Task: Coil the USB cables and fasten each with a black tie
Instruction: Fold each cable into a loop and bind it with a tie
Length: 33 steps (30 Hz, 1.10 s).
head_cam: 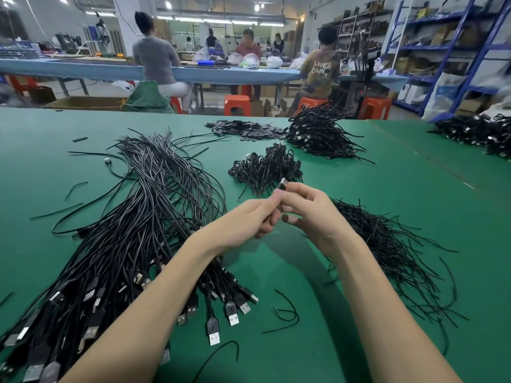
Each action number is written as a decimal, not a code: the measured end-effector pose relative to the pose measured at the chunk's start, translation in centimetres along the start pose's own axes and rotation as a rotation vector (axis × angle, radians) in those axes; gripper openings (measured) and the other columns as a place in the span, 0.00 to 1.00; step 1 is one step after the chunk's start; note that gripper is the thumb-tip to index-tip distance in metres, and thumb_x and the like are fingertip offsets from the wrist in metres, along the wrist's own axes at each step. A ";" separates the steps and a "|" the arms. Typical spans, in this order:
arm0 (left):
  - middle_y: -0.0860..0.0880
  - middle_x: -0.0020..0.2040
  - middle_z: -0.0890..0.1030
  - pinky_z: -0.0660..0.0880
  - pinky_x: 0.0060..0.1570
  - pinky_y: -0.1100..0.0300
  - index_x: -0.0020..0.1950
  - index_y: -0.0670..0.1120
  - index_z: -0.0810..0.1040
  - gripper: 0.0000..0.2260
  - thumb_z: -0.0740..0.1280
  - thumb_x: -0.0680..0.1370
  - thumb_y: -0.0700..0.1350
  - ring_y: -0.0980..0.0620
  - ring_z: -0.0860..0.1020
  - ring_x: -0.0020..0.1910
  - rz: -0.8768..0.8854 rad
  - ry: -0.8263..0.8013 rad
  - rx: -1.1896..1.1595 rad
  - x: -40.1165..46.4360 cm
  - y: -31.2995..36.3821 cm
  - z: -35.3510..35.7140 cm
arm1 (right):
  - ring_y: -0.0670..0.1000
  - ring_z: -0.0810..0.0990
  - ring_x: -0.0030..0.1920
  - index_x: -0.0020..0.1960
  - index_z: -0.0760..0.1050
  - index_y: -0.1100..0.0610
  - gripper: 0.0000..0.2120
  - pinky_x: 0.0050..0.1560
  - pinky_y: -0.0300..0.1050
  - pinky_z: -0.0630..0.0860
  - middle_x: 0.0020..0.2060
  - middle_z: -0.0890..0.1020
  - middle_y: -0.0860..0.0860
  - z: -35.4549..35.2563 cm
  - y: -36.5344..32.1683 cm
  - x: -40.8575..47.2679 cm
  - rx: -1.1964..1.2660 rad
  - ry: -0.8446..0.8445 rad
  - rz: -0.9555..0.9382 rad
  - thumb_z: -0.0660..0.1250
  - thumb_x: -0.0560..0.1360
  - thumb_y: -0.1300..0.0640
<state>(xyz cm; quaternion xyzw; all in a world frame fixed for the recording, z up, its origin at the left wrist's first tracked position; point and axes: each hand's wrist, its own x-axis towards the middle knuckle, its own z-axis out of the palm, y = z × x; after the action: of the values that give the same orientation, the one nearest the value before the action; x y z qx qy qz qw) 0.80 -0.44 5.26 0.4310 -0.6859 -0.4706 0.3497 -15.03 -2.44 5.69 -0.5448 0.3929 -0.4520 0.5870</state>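
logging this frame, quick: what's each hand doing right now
Left hand: fingers curled, pinching the cable between both hands.
Right hand: curled round the same cable, its USB plug sticking out above the fingers.

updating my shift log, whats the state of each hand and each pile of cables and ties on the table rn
left hand: gripping the cable
right hand: pinching the cable, plug poking up
uncoiled cables: loose, spread out
coiled cables: bundled, heaped
black ties: loose pile

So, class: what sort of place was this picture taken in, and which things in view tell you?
Probably a factory assembly floor: heaps of black USB cables on a long green table, workers seated on orange stools at another bench, and blue shelving holding boxes.
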 end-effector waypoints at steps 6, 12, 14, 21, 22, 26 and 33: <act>0.55 0.26 0.58 0.60 0.28 0.63 0.34 0.49 0.66 0.20 0.53 0.86 0.51 0.55 0.57 0.25 0.114 0.003 -0.818 0.2 2.3 0.1 | 0.46 0.79 0.64 0.53 0.85 0.55 0.45 0.75 0.52 0.65 0.54 0.86 0.52 1.2 1.9 -0.3 -0.017 -0.388 0.136 0.36 0.77 0.28; 0.55 0.25 0.57 0.57 0.26 0.65 0.35 0.50 0.64 0.19 0.51 0.86 0.49 0.57 0.54 0.25 0.110 0.089 -1.316 -0.2 2.4 -2.4 | 0.55 0.86 0.50 0.35 0.81 0.62 0.38 0.62 0.45 0.74 0.35 0.85 0.59 0.7 1.5 -0.8 -0.301 -0.418 0.024 0.48 0.82 0.36; 0.55 0.27 0.54 0.56 0.26 0.66 0.35 0.50 0.63 0.19 0.51 0.86 0.48 0.57 0.52 0.26 0.129 0.133 -1.400 -0.3 2.5 -3.2 | 0.52 0.78 0.32 0.37 0.80 0.57 0.26 0.41 0.43 0.76 0.30 0.80 0.54 -0.2 1.2 -0.7 -0.215 -0.394 0.042 0.57 0.79 0.39; 0.55 0.27 0.55 0.55 0.22 0.63 0.36 0.50 0.64 0.16 0.53 0.84 0.43 0.57 0.52 0.23 0.161 0.066 -1.397 -1.3 2.7 -4.5 | 0.43 0.65 0.25 0.50 0.85 0.54 0.12 0.24 0.33 0.60 0.28 0.73 0.45 -3.5 0.9 -1.3 -0.301 -0.566 0.330 0.67 0.81 0.48; 0.56 0.26 0.57 0.57 0.22 0.64 0.36 0.50 0.66 0.17 0.53 0.85 0.45 0.58 0.54 0.22 0.140 -0.007 -1.336 -1.3 2.8 -4.2 | 0.44 0.65 0.25 0.51 0.86 0.53 0.11 0.25 0.34 0.60 0.27 0.72 0.45 -3.4 1.0 -1.1 -0.410 -0.425 0.338 0.69 0.80 0.48; 0.53 0.32 0.80 0.74 0.28 0.67 0.41 0.45 0.85 0.22 0.55 0.85 0.50 0.57 0.77 0.27 -0.008 -0.090 -0.864 -1.2 2.4 -2.5 | 0.44 0.69 0.28 0.52 0.83 0.52 0.06 0.27 0.36 0.63 0.36 0.79 0.47 -2.9 -0.2 0.1 -0.358 0.113 0.192 0.72 0.77 0.59; 0.38 0.56 0.84 0.80 0.58 0.52 0.61 0.38 0.80 0.22 0.52 0.86 0.51 0.42 0.83 0.58 -0.117 -0.014 -0.455 -0.2 1.5 -0.7 | 0.44 0.68 0.28 0.43 0.75 0.52 0.07 0.26 0.34 0.63 0.38 0.77 0.52 0.5 -5.9 -1.5 -0.197 0.100 -0.138 0.67 0.77 0.62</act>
<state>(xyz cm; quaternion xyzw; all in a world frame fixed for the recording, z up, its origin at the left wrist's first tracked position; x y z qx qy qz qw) 1.11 -0.25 6.87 0.3769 -0.5386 -0.6355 0.4050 -15.63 -0.83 11.55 -0.6024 0.4256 -0.4770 0.4779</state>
